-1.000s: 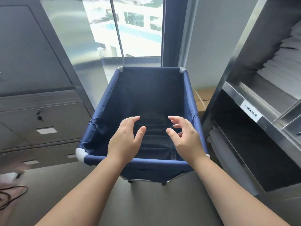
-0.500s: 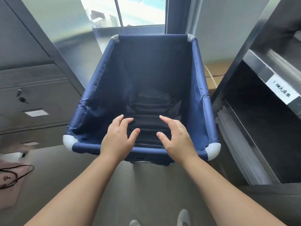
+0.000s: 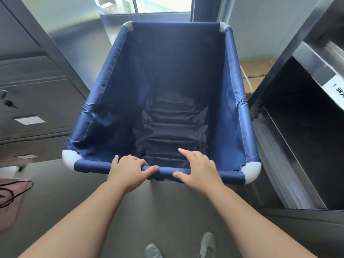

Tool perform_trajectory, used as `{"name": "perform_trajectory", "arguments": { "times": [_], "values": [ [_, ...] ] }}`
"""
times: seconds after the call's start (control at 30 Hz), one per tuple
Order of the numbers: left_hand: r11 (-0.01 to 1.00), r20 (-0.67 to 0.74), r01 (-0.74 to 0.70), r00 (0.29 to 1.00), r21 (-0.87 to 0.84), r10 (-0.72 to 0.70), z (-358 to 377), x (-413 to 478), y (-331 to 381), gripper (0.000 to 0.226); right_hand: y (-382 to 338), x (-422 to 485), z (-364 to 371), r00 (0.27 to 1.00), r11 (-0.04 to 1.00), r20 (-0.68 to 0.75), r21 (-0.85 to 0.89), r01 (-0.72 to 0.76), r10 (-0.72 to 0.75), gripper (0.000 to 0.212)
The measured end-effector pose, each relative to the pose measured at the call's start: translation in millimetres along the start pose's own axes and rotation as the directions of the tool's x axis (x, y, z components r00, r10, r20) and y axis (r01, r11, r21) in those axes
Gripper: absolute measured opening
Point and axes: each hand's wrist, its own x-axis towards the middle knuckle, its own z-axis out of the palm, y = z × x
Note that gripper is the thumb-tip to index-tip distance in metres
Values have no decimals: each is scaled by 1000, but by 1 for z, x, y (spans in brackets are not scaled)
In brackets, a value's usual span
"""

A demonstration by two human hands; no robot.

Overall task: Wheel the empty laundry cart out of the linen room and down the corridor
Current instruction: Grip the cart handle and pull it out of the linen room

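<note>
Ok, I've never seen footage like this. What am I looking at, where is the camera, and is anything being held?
No machine here: a person wears a wide-angle camera on the head, looking forward and down, so you see their own bare arms. The left hand and right hand are both laid on the near top rail of a blue fabric laundry cart, fingers over it. The cart's inside shows only creased fabric, no linen. Grey metal cabinets stand to the left, a steel shelf unit with a label to the right, and a window beyond. The person's shoes show on the floor below.
</note>
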Motion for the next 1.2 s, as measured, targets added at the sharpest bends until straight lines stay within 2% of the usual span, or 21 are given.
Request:
{"name": "perform_trajectory", "arguments": {
  "times": [0.07, 0.17, 0.37, 0.5, 0.73, 1.07, 1.2],
  "values": [
    [999, 69, -23, 997, 42, 20, -1, 4, -5, 72, 1, 0, 5, 1000, 994, 26, -110, 19, -16, 83],
    [995, 84, -39, 996, 88, 32, -1, 3, -8, 69, 3, 0, 11, 999, 965, 42, -258, 42, -32, 79],
    [988, 52, -36, 998, 149, 28, 1, -4, -5, 63, 2, 0, 20, 997, 919, 26, -386, 76, -71, 44],
    [986, 55, -27, 998, 167, 18, 7, -12, -4, 64, 1, -6, 19, 999, 914, 39, -404, 46, -33, 25],
    [986, 46, -29, 999, 162, 22, 21, -37, -4, 70, 0, -22, 19, 976, 928, 208, -373, 22, 60, 17],
    [989, -6, -41, 999, 142, 42, 47, -78, -8, 80, 1, -66, 37, 977, 928, 209, -370, 45, 36, 20],
    [986, -30, -62, 997, 155, 67, 58, -98, -12, 83, -3, -91, 49, 987, 922, 155, -388, 17, 47, 17]
  ]
}}
